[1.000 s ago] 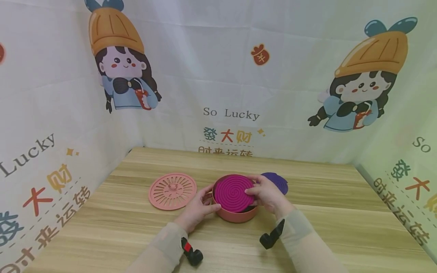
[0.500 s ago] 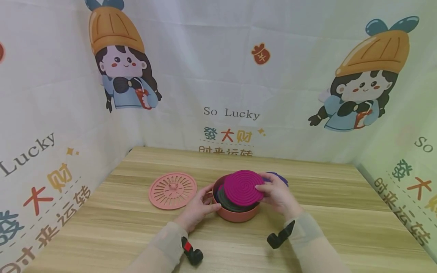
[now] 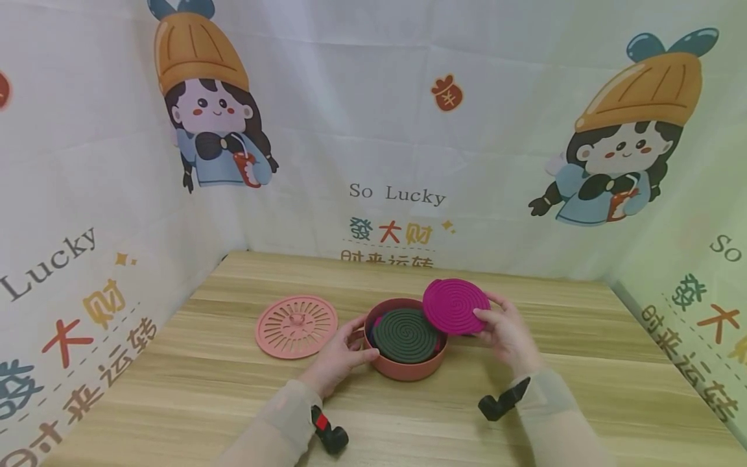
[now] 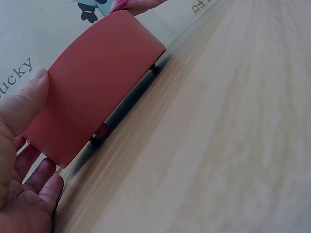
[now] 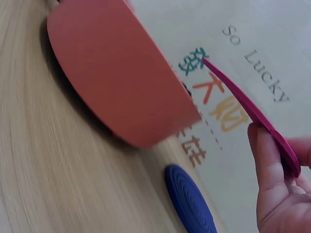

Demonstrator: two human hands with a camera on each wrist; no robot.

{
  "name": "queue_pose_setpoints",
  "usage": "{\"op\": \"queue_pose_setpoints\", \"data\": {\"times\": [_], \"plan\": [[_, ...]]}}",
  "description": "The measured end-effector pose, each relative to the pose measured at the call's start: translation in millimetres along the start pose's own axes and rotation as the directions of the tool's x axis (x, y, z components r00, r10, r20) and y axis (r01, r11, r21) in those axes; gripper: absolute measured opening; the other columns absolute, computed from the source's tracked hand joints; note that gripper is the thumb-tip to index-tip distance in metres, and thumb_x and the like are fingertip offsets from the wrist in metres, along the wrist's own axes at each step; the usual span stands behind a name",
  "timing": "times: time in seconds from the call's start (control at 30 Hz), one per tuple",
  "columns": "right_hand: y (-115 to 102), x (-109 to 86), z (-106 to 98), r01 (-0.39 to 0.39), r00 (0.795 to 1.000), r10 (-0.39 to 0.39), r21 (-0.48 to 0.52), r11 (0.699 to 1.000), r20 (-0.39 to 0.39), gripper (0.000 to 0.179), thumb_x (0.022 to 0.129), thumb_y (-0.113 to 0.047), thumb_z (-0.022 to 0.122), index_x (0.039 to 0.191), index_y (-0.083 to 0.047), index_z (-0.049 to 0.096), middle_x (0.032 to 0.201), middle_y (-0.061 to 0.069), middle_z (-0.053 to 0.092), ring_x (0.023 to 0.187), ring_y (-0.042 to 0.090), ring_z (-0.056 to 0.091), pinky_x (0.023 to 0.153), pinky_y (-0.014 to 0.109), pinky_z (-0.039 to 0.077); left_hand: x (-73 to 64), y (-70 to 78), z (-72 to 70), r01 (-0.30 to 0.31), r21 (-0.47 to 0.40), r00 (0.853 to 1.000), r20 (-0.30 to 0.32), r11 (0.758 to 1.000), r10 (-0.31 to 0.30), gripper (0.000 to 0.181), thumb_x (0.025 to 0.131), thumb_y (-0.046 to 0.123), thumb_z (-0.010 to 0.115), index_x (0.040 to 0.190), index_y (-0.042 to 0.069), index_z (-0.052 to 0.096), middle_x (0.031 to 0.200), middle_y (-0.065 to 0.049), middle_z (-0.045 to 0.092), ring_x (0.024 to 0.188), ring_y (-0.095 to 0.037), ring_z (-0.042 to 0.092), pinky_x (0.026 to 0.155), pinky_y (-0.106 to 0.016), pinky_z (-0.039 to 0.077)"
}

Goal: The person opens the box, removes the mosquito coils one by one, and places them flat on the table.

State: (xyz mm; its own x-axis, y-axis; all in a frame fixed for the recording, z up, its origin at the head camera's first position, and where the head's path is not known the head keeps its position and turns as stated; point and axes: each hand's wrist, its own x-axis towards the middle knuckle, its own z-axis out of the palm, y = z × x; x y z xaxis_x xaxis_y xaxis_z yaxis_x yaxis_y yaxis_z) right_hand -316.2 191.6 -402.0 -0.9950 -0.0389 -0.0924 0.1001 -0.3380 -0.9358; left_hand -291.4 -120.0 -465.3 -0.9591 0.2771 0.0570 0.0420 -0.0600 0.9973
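My left hand (image 3: 334, 361) grips a round coral tin (image 3: 406, 371) at its left side, thumb at the rim and fingers against the wall. In the left wrist view the tin (image 4: 92, 82) stands on small dark feet. A dark green mosquito coil (image 3: 405, 335) lies inside it, with bits of magenta and dark blue showing around the edge. My right hand (image 3: 512, 335) pinches a magenta mosquito coil (image 3: 455, 305) by its right edge, thumb on top. This coil is tilted and raised above the tin's right rim. The right wrist view shows it edge-on between thumb and fingers.
A coral slotted lid (image 3: 279, 332) with a small knob lies left of the tin. A dark blue coil (image 5: 188, 199) lies on the wooden table (image 3: 408, 428), mostly hidden behind the magenta coil in the head view. Printed cloth (image 3: 327, 117) hangs around the table.
My right hand has lifted the magenta coil out of the tin and carried it right, uncovering the green coil. My left hand stays at the tin.
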Motion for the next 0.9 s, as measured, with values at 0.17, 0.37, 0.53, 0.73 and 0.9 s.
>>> {"op": "queue_pose_setpoints", "data": {"times": [0.17,0.37,0.53,0.73,0.9], "plan": [[-2,1.5,-12,-0.003,0.995,0.008,0.047,0.999,-0.095,0.04,0.095,0.007,0.049,0.127,-0.013,0.034,0.08,-0.004,0.066,0.064,0.007,0.064,0.058,0.02,0.054,0.6,-1.5,-1.1,-0.008,0.018,1.0,-0.001,1.0,0.008,0.079,0.083,0.008,0.075,0.149,0.006,0.032,0.145,-0.019,0.041,0.134,-0.034,0.039,0.104,-0.037,0.041],[-5,1.0,-25,0.015,0.988,-0.001,0.09,0.996,-0.153,0.06,0.096,0.006,0.047,0.147,-0.008,0.02,0.08,-0.007,0.066,0.065,0.006,0.063,0.06,0.02,0.055,0.8,-1.8,-1.3,-0.002,0.019,1.0,-0.004,1.0,0.002,0.081,0.082,0.009,0.077,0.149,0.006,0.032,0.146,-0.019,0.039,0.135,-0.034,0.038,0.107,-0.04,0.037],[-4,-0.6,-35,0.04,0.977,-0.017,0.105,0.994,-0.214,0.069,0.096,0.006,0.046,0.152,-0.005,0.007,0.085,-0.01,0.063,0.072,0.005,0.065,0.067,0.02,0.056,0.2,-1.5,-1.1,-0.01,0.02,1.0,-0.005,1.0,0.01,0.08,0.083,0.008,0.076,0.149,0.005,0.032,0.146,-0.02,0.039,0.135,-0.036,0.038,0.107,-0.042,0.037],[-1,-1.6,-46,0.073,0.955,-0.028,0.145,0.987,-0.294,0.069,0.095,0.006,0.047,0.152,-0.004,0.009,0.082,-0.01,0.064,0.076,0.003,0.065,0.069,0.021,0.056,0.2,-1.1,-1.0,-0.005,0.012,1.0,-0.004,1.0,0.005,0.079,0.083,0.008,0.075,0.149,0.006,0.032,0.146,-0.019,0.039,0.135,-0.035,0.038,0.106,-0.039,0.039],[1,-2.3,-52,0.1,0.928,-0.031,0.168,0.981,-0.371,0.063,0.094,0.008,0.047,0.149,-0.003,0.017,0.083,-0.009,0.065,0.074,0.004,0.065,0.067,0.023,0.057,0.9,-2.7,-1.9,-0.009,0.015,1.0,0.004,1.0,0.009,0.081,0.082,0.011,0.076,0.149,0.007,0.032,0.145,-0.018,0.04,0.134,-0.034,0.039,0.103,-0.037,0.042]]}}
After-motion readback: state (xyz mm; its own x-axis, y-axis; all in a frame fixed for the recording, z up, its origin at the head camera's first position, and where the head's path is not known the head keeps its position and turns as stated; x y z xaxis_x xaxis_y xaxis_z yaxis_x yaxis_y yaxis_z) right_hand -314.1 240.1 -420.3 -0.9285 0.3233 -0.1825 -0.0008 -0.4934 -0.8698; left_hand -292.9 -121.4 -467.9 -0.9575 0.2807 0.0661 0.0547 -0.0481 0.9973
